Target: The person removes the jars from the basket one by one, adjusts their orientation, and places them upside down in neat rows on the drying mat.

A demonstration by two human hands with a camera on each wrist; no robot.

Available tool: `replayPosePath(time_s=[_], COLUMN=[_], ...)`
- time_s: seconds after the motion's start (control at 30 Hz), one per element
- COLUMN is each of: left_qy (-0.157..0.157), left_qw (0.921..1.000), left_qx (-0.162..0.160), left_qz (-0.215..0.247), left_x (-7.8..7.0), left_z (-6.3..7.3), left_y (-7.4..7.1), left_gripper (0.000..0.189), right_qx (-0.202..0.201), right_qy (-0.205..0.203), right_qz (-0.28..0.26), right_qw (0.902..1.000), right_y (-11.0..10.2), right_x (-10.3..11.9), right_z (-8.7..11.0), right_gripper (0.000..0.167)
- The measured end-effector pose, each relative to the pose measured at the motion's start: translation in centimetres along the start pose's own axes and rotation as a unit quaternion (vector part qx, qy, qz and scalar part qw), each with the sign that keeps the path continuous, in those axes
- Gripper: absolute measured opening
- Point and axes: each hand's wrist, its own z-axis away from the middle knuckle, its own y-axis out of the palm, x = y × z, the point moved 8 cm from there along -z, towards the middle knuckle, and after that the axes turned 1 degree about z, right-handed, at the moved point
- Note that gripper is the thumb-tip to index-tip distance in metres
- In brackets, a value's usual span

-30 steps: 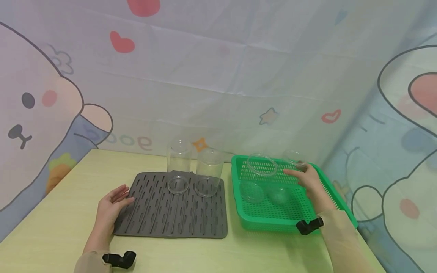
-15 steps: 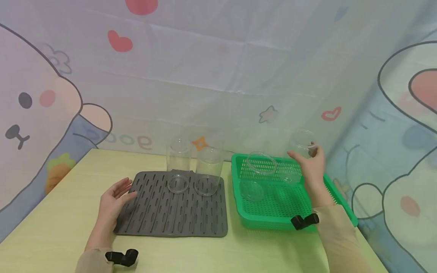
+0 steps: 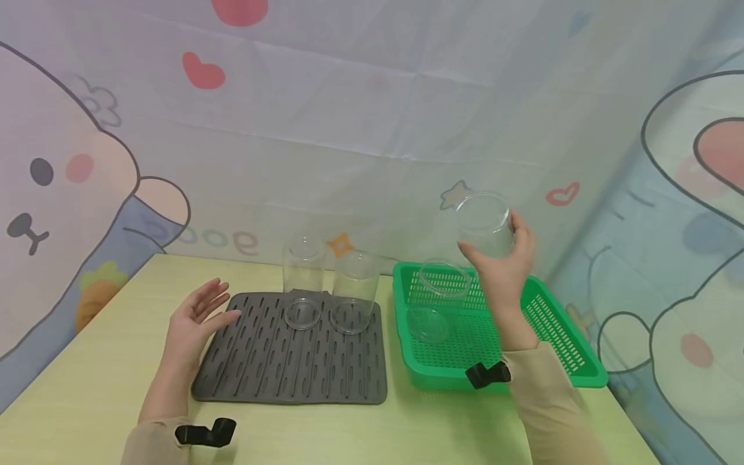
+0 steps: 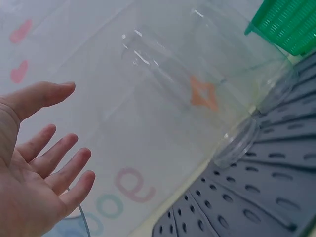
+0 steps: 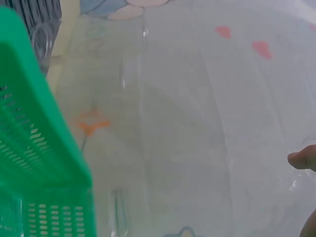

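Observation:
My right hand [image 3: 506, 271] grips a clear glass [image 3: 485, 223] above the far side of the green basket [image 3: 459, 380]. In the right wrist view only the thumb [image 5: 303, 159] and a bit of another finger show at the edge. One more clear glass [image 3: 429, 323] stands inside the basket. Two tall clear glasses, a left one [image 3: 304, 271] and a right one [image 3: 356, 284], stand side by side at the back of the grey slotted mat [image 3: 285, 368]. Beside the mat's left edge, my left hand [image 3: 194, 323] is held with fingers extended and nothing in it.
Mat and basket lie on a pale yellow table [image 3: 290, 433], the basket to the mat's right. A printed cloth [image 3: 349, 129] hangs right behind the table. Both wrists wear black camera mounts.
My right hand has lifted a glass out of the basket and carried it up, then leftward. The left hand has shifted only slightly upward; the glasses on the mat stayed put.

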Motion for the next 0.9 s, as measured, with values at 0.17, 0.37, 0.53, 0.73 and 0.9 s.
replayPosePath(time_s=[0.17,0.37,0.53,0.73,0.9], left_qy=[0.018,0.031,0.037,0.029,0.036], left_qw=[0.9995,0.9977,0.9953,0.9937,0.9906], left_qx=[0.025,0.048,0.068,0.091,0.12], left_qz=[0.005,-0.036,-0.059,-0.06,-0.054], left_x=[-1.9,-4.1,-5.1,-5.6,-5.8], left_z=[0.3,0.9,1.1,1.5,1.8], left_y=[1.2,2.8,4.2,5.7,7.2], left_gripper=[0.077,0.08,0.082,0.085,0.088], right_qx=[0.023,0.077,0.098,0.124,0.135], right_qy=[-0.047,-0.128,-0.182,-0.207,-0.246], right_qz=[0.003,0.006,0.01,0.019,0.035], right_qw=[0.9986,0.9888,0.9784,0.9702,0.9593], right_y=[1.9,4.7,7.0,9.4,11.0], right_x=[2.7,5.7,7.2,7.8,8.2], right_z=[1.4,3.9,6.1,8.7,10.9], right_gripper=[0.087,0.083,0.078,0.074,0.077])
